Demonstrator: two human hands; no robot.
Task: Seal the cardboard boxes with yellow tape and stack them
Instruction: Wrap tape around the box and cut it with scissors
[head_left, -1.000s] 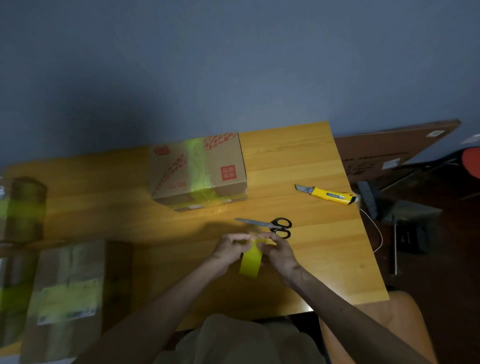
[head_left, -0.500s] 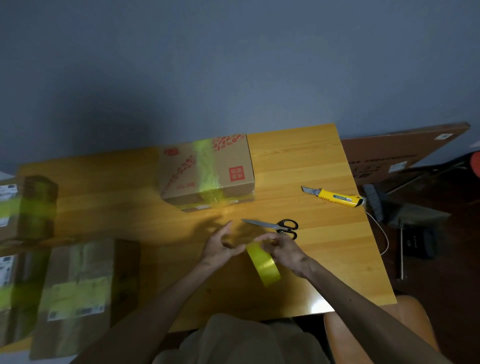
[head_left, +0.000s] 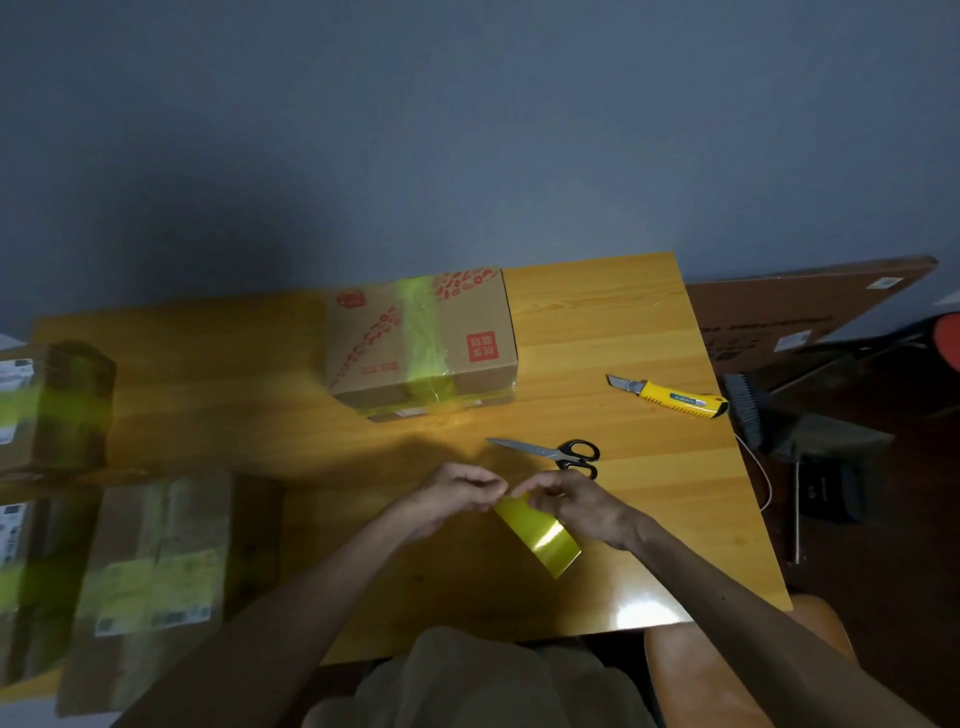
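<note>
Yellow tape strip (head_left: 537, 538) held just above the near part of the table (head_left: 639, 322), upper end caught between the two hands, loose lower end slanting down to the right toward the body, glossy face up. Left hand (head_left: 452, 493) curled, thumb and fingertips closed together on the strip's top corner. Right hand (head_left: 576, 501) likewise curled, pinching the same end from the other side, no fingers spread. Judged as the step between cutting and sticking: a cut length in hand, seemingly being straightened or worked free of the fingers, not yet laid on any carton. Cardboard box (head_left: 421, 340) farther back at mid-table, closed, already crossed by one yellow band over top and front, well apart from the hands. Scissors (head_left: 556, 452) flat on the wood just beyond the right hand; utility knife (head_left: 670, 397) farther right, near the table edge. More taped boxes (head_left: 161, 571) at the left, too blurred to tell whether stacked. Next move, by this reading: carry the strip forward to the box without letting the sticky side fold onto itself, keep it taut between both pinches, line it up with a seam not yet covered, press one end down first, then smooth along. Tape roll not in view.
</note>
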